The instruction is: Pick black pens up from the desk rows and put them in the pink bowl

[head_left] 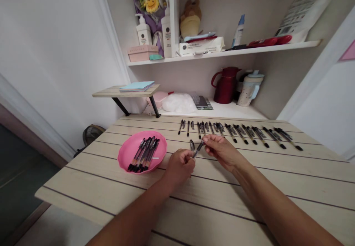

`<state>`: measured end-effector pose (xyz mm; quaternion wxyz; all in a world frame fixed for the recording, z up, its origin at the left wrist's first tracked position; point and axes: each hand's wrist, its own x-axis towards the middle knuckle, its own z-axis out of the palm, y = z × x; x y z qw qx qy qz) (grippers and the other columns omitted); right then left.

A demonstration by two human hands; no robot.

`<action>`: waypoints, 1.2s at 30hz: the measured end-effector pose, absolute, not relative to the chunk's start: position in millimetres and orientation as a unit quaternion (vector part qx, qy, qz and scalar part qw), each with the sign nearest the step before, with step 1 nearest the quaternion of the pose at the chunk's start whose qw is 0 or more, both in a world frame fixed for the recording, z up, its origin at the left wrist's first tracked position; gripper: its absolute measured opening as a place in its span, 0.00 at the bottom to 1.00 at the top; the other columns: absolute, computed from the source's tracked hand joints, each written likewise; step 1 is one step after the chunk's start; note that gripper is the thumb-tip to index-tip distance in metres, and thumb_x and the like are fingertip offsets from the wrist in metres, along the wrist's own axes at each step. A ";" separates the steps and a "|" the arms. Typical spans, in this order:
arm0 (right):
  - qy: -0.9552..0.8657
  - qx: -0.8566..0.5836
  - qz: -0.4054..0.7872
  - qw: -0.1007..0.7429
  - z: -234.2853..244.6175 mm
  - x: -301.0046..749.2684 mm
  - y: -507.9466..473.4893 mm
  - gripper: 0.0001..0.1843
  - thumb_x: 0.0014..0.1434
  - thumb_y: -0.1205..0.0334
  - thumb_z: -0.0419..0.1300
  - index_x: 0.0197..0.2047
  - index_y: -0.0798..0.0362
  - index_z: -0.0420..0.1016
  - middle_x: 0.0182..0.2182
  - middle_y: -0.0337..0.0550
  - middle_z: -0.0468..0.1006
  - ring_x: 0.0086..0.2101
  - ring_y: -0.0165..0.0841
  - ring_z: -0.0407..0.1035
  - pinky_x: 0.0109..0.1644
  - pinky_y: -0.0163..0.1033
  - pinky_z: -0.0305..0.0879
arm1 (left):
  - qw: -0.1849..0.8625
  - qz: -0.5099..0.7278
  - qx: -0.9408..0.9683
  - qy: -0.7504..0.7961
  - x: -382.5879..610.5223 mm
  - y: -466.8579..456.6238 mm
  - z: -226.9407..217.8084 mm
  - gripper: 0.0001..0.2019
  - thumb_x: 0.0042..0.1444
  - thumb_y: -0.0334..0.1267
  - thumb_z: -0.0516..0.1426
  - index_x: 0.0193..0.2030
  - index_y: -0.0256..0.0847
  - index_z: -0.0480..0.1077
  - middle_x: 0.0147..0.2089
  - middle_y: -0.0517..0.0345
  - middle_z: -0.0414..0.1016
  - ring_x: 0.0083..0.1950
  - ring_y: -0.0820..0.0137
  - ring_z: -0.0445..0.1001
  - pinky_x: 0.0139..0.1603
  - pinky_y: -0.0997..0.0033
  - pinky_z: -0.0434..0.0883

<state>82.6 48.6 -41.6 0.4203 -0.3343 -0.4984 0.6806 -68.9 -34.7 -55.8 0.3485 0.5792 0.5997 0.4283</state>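
Both my hands meet over the middle of the wooden table (249, 186). My left hand (179, 164) is closed round the lower end of a black pen (198, 148). My right hand (220, 149) pinches the pen's upper end. A loose pen cap (192, 144) lies on the table just behind my left hand. A pink bowl (125, 152) to the left holds several black pens (144, 154). Along the far side of the table lies a row of several uncapped pens with their caps (241, 132).
A small raised wooden shelf (111, 92) with a blue notebook stands at the table's back left. Behind the table a white ledge carries a red jug (225, 85), a cup and a white fluffy bundle. The upper shelf holds bottles, boxes and a plush toy.
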 end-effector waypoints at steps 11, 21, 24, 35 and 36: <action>-0.472 -0.281 0.715 0.432 -42.3 82.9 48.2 0.15 0.43 0.55 0.67 0.34 0.53 0.75 0.31 0.42 0.75 0.25 0.26 0.65 0.24 0.31 0.56 | 0.341 0.461 0.581 0.577 -65.8 -36.2 -58.0 0.11 0.50 0.37 0.53 0.40 0.40 0.70 0.34 0.60 0.63 0.26 0.78 0.66 0.19 0.81 0.65; -0.464 -0.276 0.736 0.408 -47.6 83.7 49.6 0.13 0.43 0.55 0.67 0.32 0.52 0.74 0.28 0.40 0.75 0.25 0.26 0.65 0.24 0.31 0.58 | 0.382 0.461 0.562 0.571 -63.7 -38.3 -55.8 0.11 0.49 0.38 0.53 0.39 0.39 0.69 0.34 0.60 0.61 0.25 0.78 0.66 0.18 0.81 0.66; -0.464 -0.301 0.723 0.414 -49.0 84.2 50.6 0.12 0.41 0.58 0.68 0.26 0.54 0.72 0.21 0.37 0.72 0.21 0.24 0.63 0.23 0.30 0.56 | 0.384 0.457 0.562 0.573 -63.7 -38.0 -56.0 0.11 0.48 0.38 0.53 0.38 0.38 0.69 0.33 0.60 0.62 0.25 0.78 0.66 0.18 0.80 0.67; -0.455 -0.303 0.721 0.426 -50.6 82.0 49.6 0.12 0.41 0.57 0.68 0.24 0.54 0.71 0.20 0.36 0.72 0.20 0.23 0.61 0.22 0.30 0.56 | 0.389 0.461 0.558 0.570 -63.2 -38.3 -56.0 0.11 0.48 0.38 0.53 0.38 0.38 0.69 0.34 0.61 0.61 0.25 0.78 0.66 0.18 0.79 0.67; -0.455 -0.303 0.724 0.421 -50.5 82.1 49.4 0.12 0.43 0.56 0.67 0.25 0.53 0.71 0.22 0.37 0.73 0.20 0.24 0.61 0.22 0.30 0.56 | 0.389 0.462 0.557 0.570 -63.1 -38.4 -55.7 0.11 0.48 0.38 0.53 0.38 0.38 0.69 0.34 0.60 0.61 0.25 0.78 0.66 0.18 0.80 0.67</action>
